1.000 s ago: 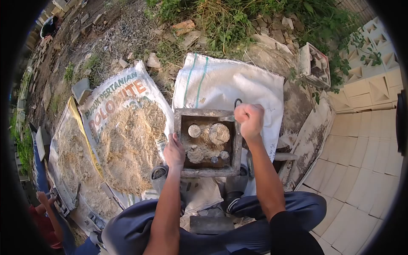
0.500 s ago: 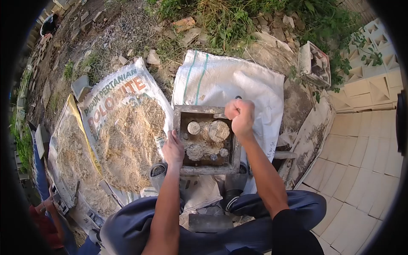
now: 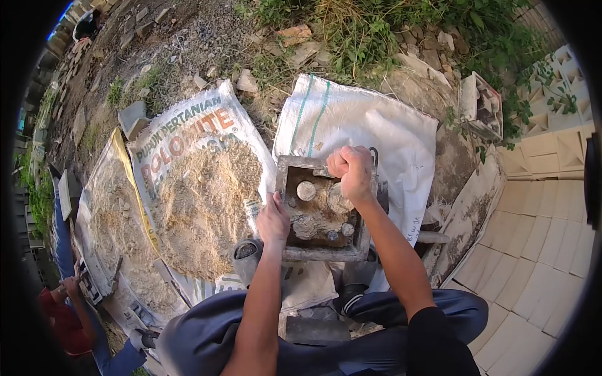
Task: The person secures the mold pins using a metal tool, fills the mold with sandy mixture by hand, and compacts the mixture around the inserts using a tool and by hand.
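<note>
A square grey frame, like a mould, stands in front of me with round grey and pale lumps inside, among them a round pale disc. My left hand grips its left edge, with the fingers over the rim. My right hand is closed in a fist above the upper right corner, and it partly covers a larger round lump. What the fist holds, if anything, is hidden. A dark looped piece shows just beside the fist.
A white sack lies beneath and beyond the frame. On the left, a printed sack carries a heap of crumbly tan material. Pale patterned blocks are stacked at right. Another person's arm shows at lower left.
The view has shifted, so the frame and sacks appear farther right. My right fist has moved slightly left and down relative to the frame, while my left hand keeps its hold.
</note>
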`<move>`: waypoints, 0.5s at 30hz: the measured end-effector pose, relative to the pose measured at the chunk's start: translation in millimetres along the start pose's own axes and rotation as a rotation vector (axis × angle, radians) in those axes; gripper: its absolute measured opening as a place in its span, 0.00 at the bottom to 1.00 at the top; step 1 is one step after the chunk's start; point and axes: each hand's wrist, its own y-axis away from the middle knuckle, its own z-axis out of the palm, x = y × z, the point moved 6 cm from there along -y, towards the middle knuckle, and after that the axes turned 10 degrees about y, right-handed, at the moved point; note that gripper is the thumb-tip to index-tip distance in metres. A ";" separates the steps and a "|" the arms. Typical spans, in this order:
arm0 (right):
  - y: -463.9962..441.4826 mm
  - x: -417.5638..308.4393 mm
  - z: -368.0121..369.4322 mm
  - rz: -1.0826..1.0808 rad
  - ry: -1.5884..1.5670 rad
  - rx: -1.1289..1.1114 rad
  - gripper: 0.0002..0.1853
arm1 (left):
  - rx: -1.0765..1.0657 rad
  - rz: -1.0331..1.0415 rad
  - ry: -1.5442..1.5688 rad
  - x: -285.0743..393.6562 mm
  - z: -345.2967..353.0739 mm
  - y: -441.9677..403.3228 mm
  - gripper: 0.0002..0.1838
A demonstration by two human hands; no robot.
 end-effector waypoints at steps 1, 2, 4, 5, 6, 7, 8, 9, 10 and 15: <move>0.7 -1.1 0.6 -0.007 0.008 -0.013 0.23 | 0.011 -0.004 0.011 0.3 -0.2 0.0 0.15; 7.1 1.8 -3.4 -0.001 0.087 0.056 0.22 | 0.009 -0.001 0.009 0.6 -0.4 0.9 0.15; 19.0 2.0 -8.6 -0.143 0.297 0.129 0.21 | 0.025 0.004 0.015 -1.2 0.0 -2.2 0.15; 25.4 6.4 -8.1 -0.153 0.299 0.116 0.21 | 0.018 0.005 0.004 -3.0 1.8 -2.7 0.15; 32.5 -5.4 -6.9 -0.239 0.431 0.208 0.21 | 0.005 0.008 -0.009 -5.3 3.5 -1.2 0.14; 40.9 -17.8 -8.4 -0.327 0.565 0.312 0.23 | 0.010 0.017 -0.004 -6.4 3.1 -0.8 0.14; 45.2 -8.6 -11.9 -0.288 0.547 0.200 0.27 | 0.028 0.033 -0.008 -5.2 1.7 -0.6 0.14; 46.7 -14.4 -16.2 -0.299 0.563 0.222 0.27 | 0.044 0.054 -0.007 -2.6 1.4 0.0 0.14; 43.9 -17.5 -12.6 -0.244 0.589 0.122 0.27 | 0.045 0.063 0.021 1.1 -1.0 0.0 0.14; 39.8 -58.3 -17.5 -0.132 1.249 -0.180 0.25 | -0.017 0.054 0.061 5.2 -4.8 1.6 0.18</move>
